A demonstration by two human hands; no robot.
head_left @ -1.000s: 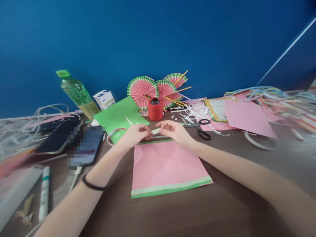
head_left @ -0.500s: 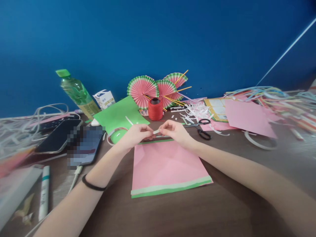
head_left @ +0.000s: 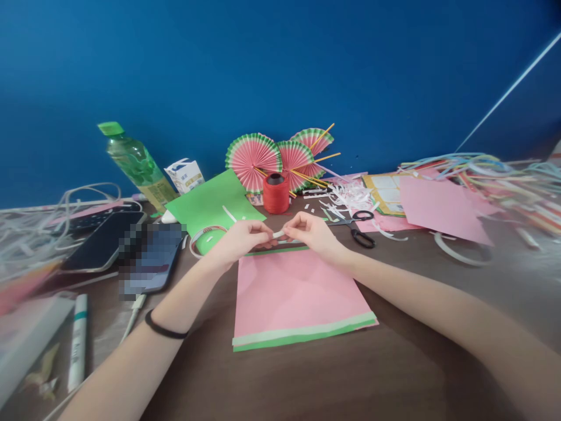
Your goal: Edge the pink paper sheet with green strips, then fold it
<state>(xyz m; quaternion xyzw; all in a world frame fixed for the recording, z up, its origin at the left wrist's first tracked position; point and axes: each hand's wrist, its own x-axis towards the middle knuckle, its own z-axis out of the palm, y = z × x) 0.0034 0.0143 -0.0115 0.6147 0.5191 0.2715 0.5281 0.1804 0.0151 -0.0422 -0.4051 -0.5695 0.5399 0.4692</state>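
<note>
While the left hand (head_left: 242, 237) and right hand (head_left: 312, 233) each pinch one end of a little white strip (head_left: 277, 234) right over the far edge of the pink sheet (head_left: 298, 292), I'd say it's the lining-up step, which wants steady, level fingers.

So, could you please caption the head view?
The left hand and right hand pinch a small white strip near a pink sheet.

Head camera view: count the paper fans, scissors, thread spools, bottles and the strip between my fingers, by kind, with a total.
Paper fans: 3
Scissors: 1
Red thread spool: 1
Green bottle: 1
White strip pinched by left hand and right hand: 1
Total: 7
</note>
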